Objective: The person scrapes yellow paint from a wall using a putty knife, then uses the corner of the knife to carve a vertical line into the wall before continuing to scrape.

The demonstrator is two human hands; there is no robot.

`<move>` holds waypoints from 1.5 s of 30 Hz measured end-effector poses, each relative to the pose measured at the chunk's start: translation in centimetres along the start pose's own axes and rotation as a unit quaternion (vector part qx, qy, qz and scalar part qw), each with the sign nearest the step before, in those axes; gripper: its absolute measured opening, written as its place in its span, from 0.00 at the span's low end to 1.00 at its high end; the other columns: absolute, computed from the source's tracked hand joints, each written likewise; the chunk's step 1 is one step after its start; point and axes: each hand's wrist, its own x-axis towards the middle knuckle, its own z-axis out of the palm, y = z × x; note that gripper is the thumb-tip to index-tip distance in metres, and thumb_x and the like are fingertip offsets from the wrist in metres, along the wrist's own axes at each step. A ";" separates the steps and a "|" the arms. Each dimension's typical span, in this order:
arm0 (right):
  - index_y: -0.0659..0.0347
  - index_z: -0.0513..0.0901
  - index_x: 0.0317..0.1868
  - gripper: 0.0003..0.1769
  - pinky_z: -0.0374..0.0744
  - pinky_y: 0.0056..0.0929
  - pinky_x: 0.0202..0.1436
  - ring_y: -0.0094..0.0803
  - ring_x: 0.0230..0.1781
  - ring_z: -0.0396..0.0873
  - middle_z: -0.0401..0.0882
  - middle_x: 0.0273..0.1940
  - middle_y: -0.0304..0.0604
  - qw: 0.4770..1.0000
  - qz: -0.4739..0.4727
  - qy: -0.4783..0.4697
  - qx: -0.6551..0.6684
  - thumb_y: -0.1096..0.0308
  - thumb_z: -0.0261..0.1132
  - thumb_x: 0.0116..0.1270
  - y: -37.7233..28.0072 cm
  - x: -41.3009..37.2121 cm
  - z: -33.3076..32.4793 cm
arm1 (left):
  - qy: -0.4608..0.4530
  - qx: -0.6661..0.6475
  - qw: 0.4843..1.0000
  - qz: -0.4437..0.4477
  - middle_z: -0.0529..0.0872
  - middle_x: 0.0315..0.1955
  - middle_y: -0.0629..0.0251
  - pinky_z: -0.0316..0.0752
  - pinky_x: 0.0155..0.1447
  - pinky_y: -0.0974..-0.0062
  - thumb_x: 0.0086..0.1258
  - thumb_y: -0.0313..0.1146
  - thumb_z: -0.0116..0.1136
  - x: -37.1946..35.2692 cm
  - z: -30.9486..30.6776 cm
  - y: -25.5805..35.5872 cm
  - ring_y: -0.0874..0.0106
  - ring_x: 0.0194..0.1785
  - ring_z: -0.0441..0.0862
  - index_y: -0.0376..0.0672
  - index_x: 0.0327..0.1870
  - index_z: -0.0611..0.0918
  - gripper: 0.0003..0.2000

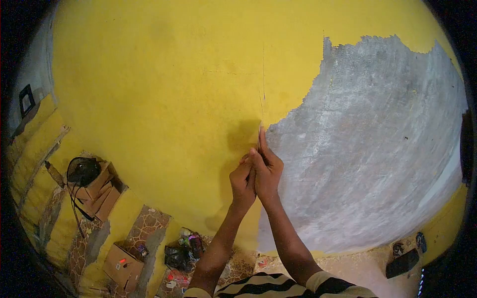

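Observation:
My left hand [243, 180] and my right hand [267, 174] are pressed together in front of the wall, close to the border between yellow paint [164, 89] and a bare grey patch [367, 139]. Both are closed around a thin, flat object [259, 135] seen edge-on, whose upper end points up the wall. Its exact kind is too small to tell. Above it a thin vertical crack [264, 79] runs through the yellow paint. The left fingers are partly hidden behind the right hand.
Yellow steps with patterned tile descend at the lower left, holding cardboard boxes [122, 268], a black item with a cable [83, 171] and dark bags [176, 257]. A black object [402, 263] lies on the floor at lower right. A black frame [27, 100] hangs far left.

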 end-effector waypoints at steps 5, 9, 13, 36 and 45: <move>0.66 0.67 0.68 0.27 0.76 0.20 0.39 0.21 0.30 0.75 0.79 0.35 0.37 0.999 -0.029 0.009 0.029 0.78 0.55 0.68 0.6 0.7 0.5 | 0.012 0.003 1.000 0.016 0.82 0.28 0.61 0.73 0.40 0.74 0.76 0.32 0.47 1.3 0.2 0.7 0.74 0.36 0.79 0.31 0.39 0.79 0.12; 0.65 0.67 0.68 0.26 0.76 0.20 0.38 0.20 0.30 0.75 0.78 0.32 0.36 0.998 -0.011 0.023 0.051 0.78 0.55 0.69 -1.1 2.6 1.1 | 0.001 -0.026 1.000 -0.003 0.85 0.36 0.55 0.75 0.47 0.72 0.74 0.29 0.50 3.0 0.5 1.0 0.68 0.42 0.82 0.30 0.46 0.80 0.10; 0.61 0.66 0.69 0.29 0.71 0.18 0.31 0.16 0.28 0.67 0.75 0.28 0.33 0.997 -0.005 0.004 0.083 0.75 0.59 0.68 -4.1 4.6 1.2 | 0.001 -0.035 0.999 0.008 0.84 0.37 0.58 0.74 0.47 0.75 0.75 0.31 0.49 5.9 0.8 3.8 0.74 0.42 0.79 0.29 0.43 0.79 0.12; 0.63 0.69 0.67 0.25 0.73 0.19 0.27 0.19 0.23 0.73 0.76 0.29 0.36 0.994 -0.072 0.005 0.083 0.71 0.58 0.70 -8.6 10.2 2.2 | 0.034 -0.048 0.998 0.014 0.85 0.35 0.51 0.75 0.46 0.73 0.74 0.28 0.49 11.7 2.0 7.6 0.71 0.40 0.81 0.27 0.48 0.79 0.12; 0.62 0.68 0.68 0.26 0.74 0.19 0.27 0.19 0.23 0.72 0.76 0.30 0.36 0.993 -0.085 -0.004 0.087 0.70 0.59 0.71 -9.8 11.6 2.5 | 0.010 -0.138 0.990 -0.038 0.84 0.40 0.54 0.73 0.50 0.74 0.76 0.29 0.48 13.3 1.9 9.2 0.70 0.46 0.79 0.27 0.50 0.79 0.13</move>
